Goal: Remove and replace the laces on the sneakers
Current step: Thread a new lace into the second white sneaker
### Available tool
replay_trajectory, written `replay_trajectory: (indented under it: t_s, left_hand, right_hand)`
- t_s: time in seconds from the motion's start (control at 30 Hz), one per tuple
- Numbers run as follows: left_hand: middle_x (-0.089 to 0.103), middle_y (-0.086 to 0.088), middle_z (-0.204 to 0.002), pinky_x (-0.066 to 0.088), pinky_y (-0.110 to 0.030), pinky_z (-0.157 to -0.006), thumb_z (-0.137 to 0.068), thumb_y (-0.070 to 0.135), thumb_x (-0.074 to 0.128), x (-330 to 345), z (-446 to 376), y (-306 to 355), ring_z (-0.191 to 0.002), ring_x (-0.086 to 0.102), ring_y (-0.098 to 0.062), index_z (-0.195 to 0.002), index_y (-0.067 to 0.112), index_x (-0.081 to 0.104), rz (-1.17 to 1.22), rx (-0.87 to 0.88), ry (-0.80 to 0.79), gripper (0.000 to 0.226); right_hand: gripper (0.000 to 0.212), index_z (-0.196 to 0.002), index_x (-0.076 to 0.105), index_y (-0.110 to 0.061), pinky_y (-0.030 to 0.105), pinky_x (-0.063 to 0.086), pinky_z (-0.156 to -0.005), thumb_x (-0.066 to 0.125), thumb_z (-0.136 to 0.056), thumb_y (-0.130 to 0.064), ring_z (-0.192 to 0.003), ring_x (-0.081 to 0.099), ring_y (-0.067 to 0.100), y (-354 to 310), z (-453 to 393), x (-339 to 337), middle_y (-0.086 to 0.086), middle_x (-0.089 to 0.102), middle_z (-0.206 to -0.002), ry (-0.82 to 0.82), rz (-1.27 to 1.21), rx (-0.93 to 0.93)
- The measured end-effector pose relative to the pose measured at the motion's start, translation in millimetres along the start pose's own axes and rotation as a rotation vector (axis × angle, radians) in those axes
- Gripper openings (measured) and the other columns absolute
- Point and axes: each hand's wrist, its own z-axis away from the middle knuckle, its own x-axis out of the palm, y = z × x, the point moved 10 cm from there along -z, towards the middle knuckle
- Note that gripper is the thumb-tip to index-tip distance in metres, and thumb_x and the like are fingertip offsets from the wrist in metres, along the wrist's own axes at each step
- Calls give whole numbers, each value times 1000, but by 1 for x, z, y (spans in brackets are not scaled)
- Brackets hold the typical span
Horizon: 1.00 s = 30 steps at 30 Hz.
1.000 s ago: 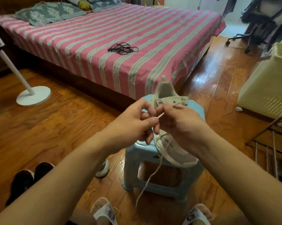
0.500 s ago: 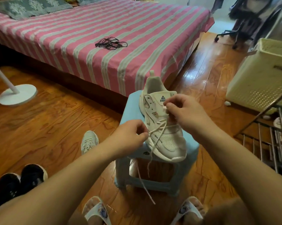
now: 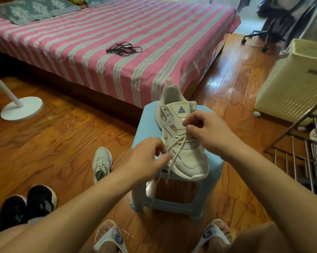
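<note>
- Soft white mesh sneaker (image 3: 183,143) sits on a smooth blue plastic stool (image 3: 146,128)
- Left hand (image 3: 146,161) and right hand (image 3: 207,130) each pinch the thin white lace (image 3: 174,152)

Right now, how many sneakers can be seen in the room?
4. A white sneaker stands on the blue stool; another pale sneaker lies on the floor left of the stool; two black sneakers sit at the lower left. Others may be hidden.
</note>
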Motion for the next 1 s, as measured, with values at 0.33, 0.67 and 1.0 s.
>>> replay_trajectory:
  t_s: [0.33,0.67,1.0]
  left_hand:
    - [69,-1,-81,50,-25,-66,-100,22,60,-15,2,18,-69,63,-7,-87,10,68,383,-109,15,19]
    - [60,6,-94,48,-33,-78,-102,40,55,-110,3,-93,-95,56,-17,-87,29,72,-376,-273,-115,25]
    - [72,-18,-102,63,-38,-84,-101,0,53,-132,6,-201,-91,73,-27,-112,-2,66,809,-636,569,17]
  right_hand:
    - [21,-113,71,-26,23,50,-88,69,-92,-22,-93,60,6,-9,0,7,-7,61,-107,-59,109,-146]
    - [7,-92,77,-18,15,41,-74,70,-92,-21,-82,52,-4,-34,1,-10,-11,57,-85,55,245,-387]
    - [12,-91,80,-33,42,45,-76,68,-87,-33,-88,44,15,-44,36,54,-15,52,-91,-307,567,-686]
